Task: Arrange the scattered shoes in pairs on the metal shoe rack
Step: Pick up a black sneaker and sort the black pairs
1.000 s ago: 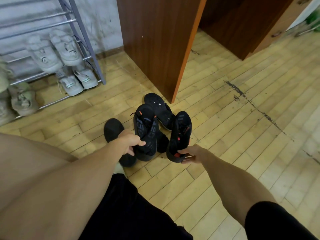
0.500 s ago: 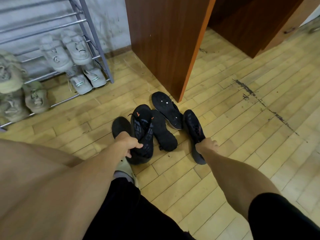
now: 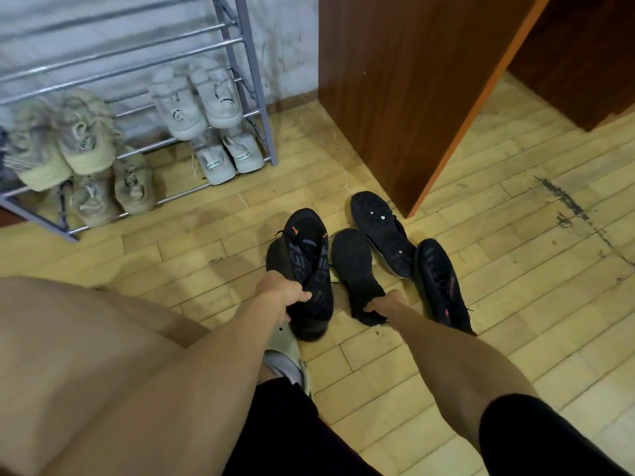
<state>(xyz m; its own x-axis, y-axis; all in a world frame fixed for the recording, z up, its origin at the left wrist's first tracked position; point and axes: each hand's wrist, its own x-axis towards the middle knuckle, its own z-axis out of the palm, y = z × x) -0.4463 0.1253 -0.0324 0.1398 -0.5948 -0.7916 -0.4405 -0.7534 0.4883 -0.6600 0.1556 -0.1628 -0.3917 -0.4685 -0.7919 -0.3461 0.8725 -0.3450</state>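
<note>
Yellow plank floor (image 3: 481, 304); grey metal shoe rack (image 3: 255, 84) upper left. Left hand (image 3: 285, 297) curled round heel collar of black patterned knit sneaker with orange marks (image 3: 309, 255); right hand (image 3: 385, 301) pinches plain black knit sneaker (image 3: 354, 262) at heel. We judge both light, soft; collar grip suits.

The shoe rack (image 3: 255, 80) stands far left, with pairs (image 3: 197, 101) on its lower shelves. Right of it, before the cabinet panel (image 3: 412, 97), shoes lie on the floor (image 3: 498, 338). The left hand (image 3: 285, 294) holds the leftmost shoe (image 3: 309, 259) and the right hand (image 3: 385, 302) holds the second shoe (image 3: 354, 266). The overturned shoe (image 3: 381, 231) lies behind and the rightmost shoe (image 3: 439, 280) beside.
</note>
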